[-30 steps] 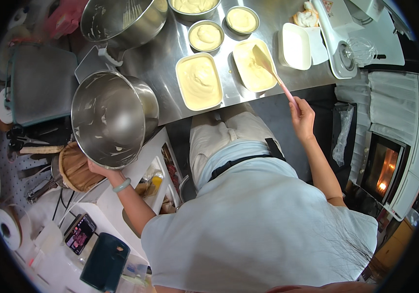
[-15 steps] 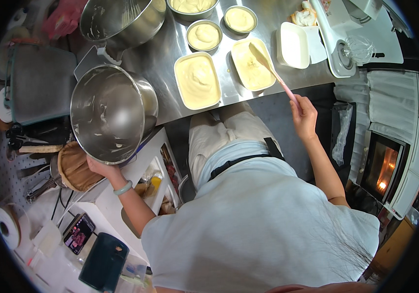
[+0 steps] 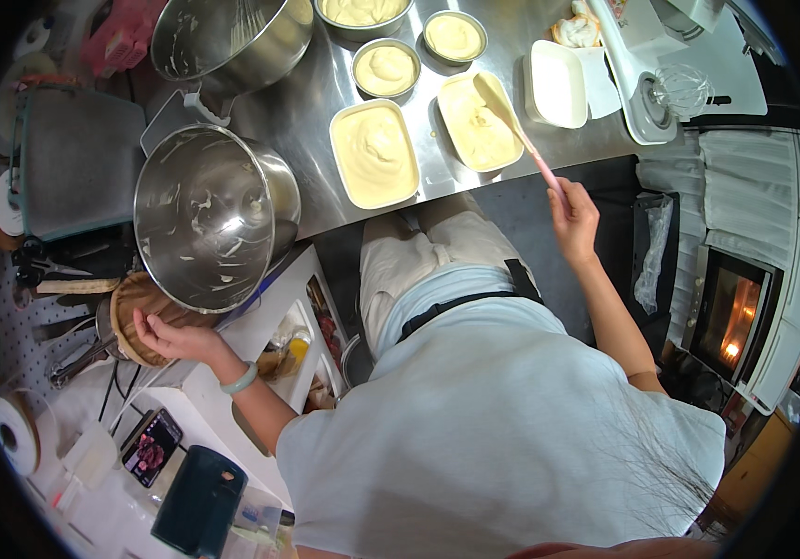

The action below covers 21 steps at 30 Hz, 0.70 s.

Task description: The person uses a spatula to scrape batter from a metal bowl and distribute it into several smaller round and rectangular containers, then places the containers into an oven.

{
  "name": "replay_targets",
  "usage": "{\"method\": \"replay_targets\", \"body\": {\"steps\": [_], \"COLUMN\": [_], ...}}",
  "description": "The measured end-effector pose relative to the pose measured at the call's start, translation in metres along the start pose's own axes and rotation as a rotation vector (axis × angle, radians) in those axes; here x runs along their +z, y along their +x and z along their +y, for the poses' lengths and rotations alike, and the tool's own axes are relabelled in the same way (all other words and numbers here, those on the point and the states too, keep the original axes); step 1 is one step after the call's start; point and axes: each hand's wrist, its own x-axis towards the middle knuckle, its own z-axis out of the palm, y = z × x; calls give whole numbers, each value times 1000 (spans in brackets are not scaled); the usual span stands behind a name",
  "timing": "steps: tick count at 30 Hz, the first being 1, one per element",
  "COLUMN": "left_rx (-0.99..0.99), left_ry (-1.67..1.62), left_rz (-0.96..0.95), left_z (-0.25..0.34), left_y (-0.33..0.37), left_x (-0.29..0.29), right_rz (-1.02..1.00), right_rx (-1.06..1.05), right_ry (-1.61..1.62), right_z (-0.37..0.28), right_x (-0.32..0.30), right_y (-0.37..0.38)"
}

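Observation:
My right hand [image 3: 575,224] grips the pink handle of a spatula [image 3: 538,156]. The spatula's pale, batter-coated blade rests in a white rectangular tub of pale yellow batter [image 3: 479,135]. My left hand [image 3: 176,337] is empty, its fingers loosely spread over a round container with a brown lining [image 3: 143,312]. Just beyond that hand, a large steel mixing bowl [image 3: 209,219] stands tilted, streaks of batter on its inside wall. A fuller rectangular tub of batter [image 3: 376,154] sits left of the one with the spatula.
Round tins of batter [image 3: 386,70] stand farther back on the steel table [image 3: 316,200]. An emptier white tub [image 3: 556,84] is at right, near a white mixer arm [image 3: 642,102]. Another steel bowl [image 3: 204,61] holds a whisk. An oven [image 3: 733,317] glows at far right; a phone [image 3: 151,447] lies lower left.
My left hand has let go of the steel bowl's rim and moved left over the brown-lined container. The bowl has turned or shifted slightly. My right hand and the spatula hardly moved.

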Motion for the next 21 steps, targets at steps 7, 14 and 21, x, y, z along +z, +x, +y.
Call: {"method": "replay_targets", "body": {"steps": [7,14,21], "left_rx": [74,76,68], "left_ry": [-15,-15,-35], "left_rz": [6,13,26], "left_z": [17,10,11], "left_y": [4,11,9], "left_x": [8,9,4], "right_rz": [-9,-4,-232], "right_rx": [64,148,603], "right_ry": [9,39,544], "right_z": [-2,1,-26], "right_x": [3,2,-22], "right_y": [-8,-13,4]}}
